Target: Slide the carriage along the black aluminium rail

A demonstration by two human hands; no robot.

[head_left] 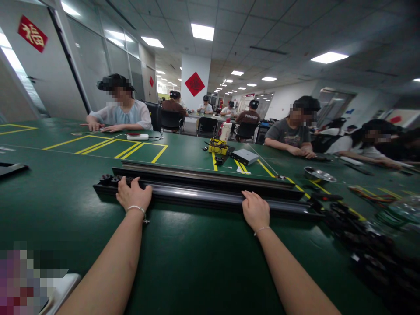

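Across the table in front of me lies a long black metal profile (197, 192) with a smooth, shiny rounded surface. My left hand (134, 194) grips it near its left end, fingers curled over it and thumb out to the side. Small black parts (110, 178) sit at that end, partly hidden by the fingers. Toward the right end, my right hand (256, 210) is closed over the same profile with its fingers together. Just behind it, a second long dark channel (210, 176) lies nearly parallel. What is under my palms is hidden.
A pile of black parts (364, 245) lies at the right, near a metal bowl (320, 174) and a clear plastic container (402, 212). Farther back are a grey box (244, 156), a yellow item (218, 147) and a white bottle (225, 131). Co-workers sit around the green table (197, 262).
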